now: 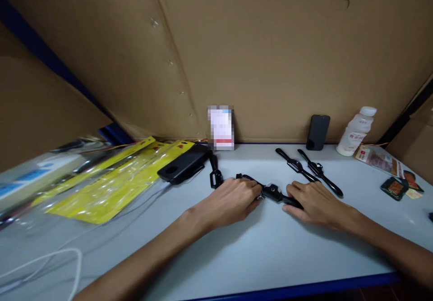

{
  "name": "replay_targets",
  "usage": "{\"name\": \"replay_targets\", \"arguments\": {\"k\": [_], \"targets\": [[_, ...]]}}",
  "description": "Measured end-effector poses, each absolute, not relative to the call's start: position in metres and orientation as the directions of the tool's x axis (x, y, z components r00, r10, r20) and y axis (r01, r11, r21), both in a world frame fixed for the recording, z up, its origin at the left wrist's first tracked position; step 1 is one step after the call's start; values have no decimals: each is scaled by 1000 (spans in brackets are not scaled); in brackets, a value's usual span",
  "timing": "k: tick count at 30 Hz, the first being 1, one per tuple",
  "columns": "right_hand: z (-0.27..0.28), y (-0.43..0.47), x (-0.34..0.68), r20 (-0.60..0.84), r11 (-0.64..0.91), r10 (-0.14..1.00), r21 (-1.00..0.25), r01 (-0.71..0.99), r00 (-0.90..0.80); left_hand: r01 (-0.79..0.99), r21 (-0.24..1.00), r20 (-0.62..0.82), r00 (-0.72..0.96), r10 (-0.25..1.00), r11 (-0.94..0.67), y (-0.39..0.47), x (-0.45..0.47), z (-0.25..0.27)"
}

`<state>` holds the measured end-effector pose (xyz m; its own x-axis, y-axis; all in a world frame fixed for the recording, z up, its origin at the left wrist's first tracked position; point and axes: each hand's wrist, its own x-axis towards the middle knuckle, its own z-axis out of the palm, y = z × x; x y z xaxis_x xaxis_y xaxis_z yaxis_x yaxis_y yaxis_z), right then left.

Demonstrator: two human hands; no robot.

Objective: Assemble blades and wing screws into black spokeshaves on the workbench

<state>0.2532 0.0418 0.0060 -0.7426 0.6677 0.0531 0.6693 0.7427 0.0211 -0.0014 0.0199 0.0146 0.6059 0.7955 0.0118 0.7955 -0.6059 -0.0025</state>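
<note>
Head view: black spokeshave [272, 192] slants crosswise, right end nearer.

In dim light, a smooth pale grey desk [237, 260] with a blue front edge [338, 285] stands against a brown cardboard wall [270, 57]. A straight blue bar [40, 44] rises at the desk's back left, a black bar [411, 109] at its back right; dark brownish floor [379, 292] shows below.

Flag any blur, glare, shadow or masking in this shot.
Head view: the bright screen is pixelated; in the head view, the yellow packaging blurs toward the left edge and its plastic catches glare; also in the head view, a soft shadow lies on the table below the left hand.
</note>
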Motion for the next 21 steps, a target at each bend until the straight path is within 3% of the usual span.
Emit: {"name": "replay_targets", "arguments": {"k": [8,16,21], "targets": [[-2,46,256,84,767,641,-13,642,-763,758,-70,50,652,757,-649,18,0,14],[-3,43,253,97,787,617,-80,612,-781,803,154,186,548,815,-575,15,8,17],[-4,44,252,98,795,606,-107,597,-789,803,125,188,557,809,-583,19,16,5]]}}
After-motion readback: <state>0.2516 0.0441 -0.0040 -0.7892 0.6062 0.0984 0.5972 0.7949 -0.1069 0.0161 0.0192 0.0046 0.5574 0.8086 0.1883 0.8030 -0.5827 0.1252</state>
